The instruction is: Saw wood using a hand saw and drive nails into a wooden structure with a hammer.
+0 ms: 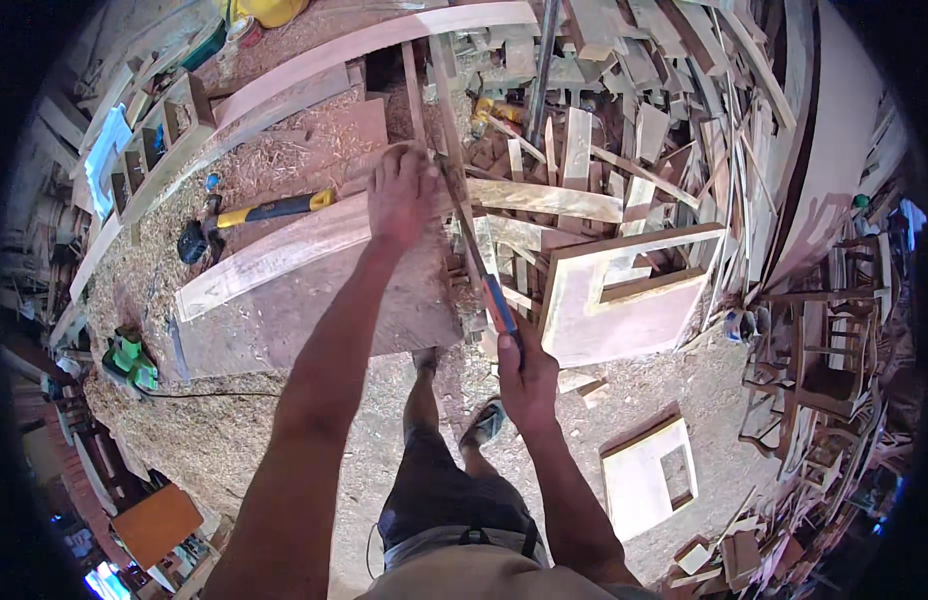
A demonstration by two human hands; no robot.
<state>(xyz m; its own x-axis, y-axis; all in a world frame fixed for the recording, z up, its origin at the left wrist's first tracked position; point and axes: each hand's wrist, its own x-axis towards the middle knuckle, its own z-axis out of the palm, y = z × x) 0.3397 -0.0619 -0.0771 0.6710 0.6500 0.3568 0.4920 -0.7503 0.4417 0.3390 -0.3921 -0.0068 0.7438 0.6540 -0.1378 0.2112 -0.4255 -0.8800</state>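
A long curved wooden board point(284, 245) lies across a low workbench point(319, 310). My left hand point(402, 195) is on the board near its right end, fingers curled over its far side; the hand is slightly blurred. To the right, my right hand point(529, 378) is closed round the handle of a handsaw point(497, 302), which is blue with orange. The narrow saw blade points away from me and runs up beside the board's right end, close to my left hand. Whether its teeth touch the wood, I cannot tell.
A hammer point(279, 208) with a yellow and black handle lies beyond the board among shavings. A green power tool point(132, 360) sits at the left. Offcuts point(574, 150) pile up at the far right. Panels with cutouts point(624, 300) stand and lie nearby. Chair frames point(829, 370) are at right.
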